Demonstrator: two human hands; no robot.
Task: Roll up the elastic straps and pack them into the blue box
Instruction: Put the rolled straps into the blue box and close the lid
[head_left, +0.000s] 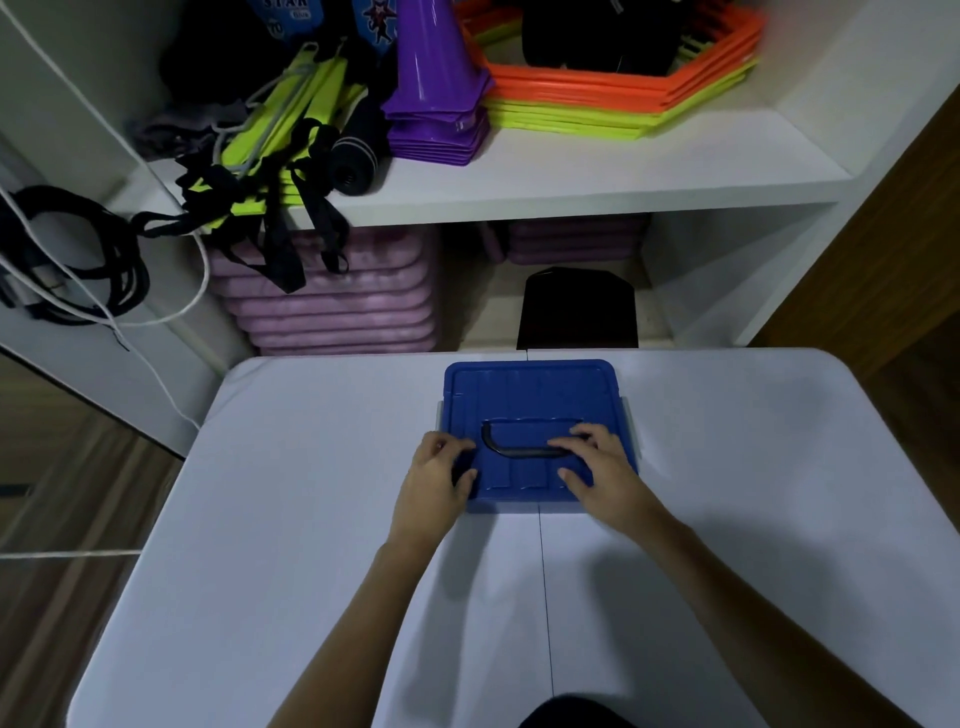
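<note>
Two hands rest on the lid (530, 395) of the blue box (524, 501), which sits closed at the far middle of the white counter (311, 519). The left hand (434, 480) lies at the lid's near left corner, its fingers (452, 447) bent over the top and thumb against the lid's edge, seeming to clasp that corner. The right hand (597, 467) lies flat on the right half of the lid, fingers spread and loose, their tips touching the right end of the black handle (519, 451) set in a recess. Pale clips show on both sides of the box.

No straps lie on the counter. Beyond it, on a white shelf (571, 182), a tangle of black straps (291, 218) and yellow-green slats hangs over the edge. Beside it stand stacked purple cones (431, 104) and orange and yellow-green hexagon rings (623, 98). Purple mats (332, 312) are piled below the shelf, and black cords (78, 260) hang at the left.
</note>
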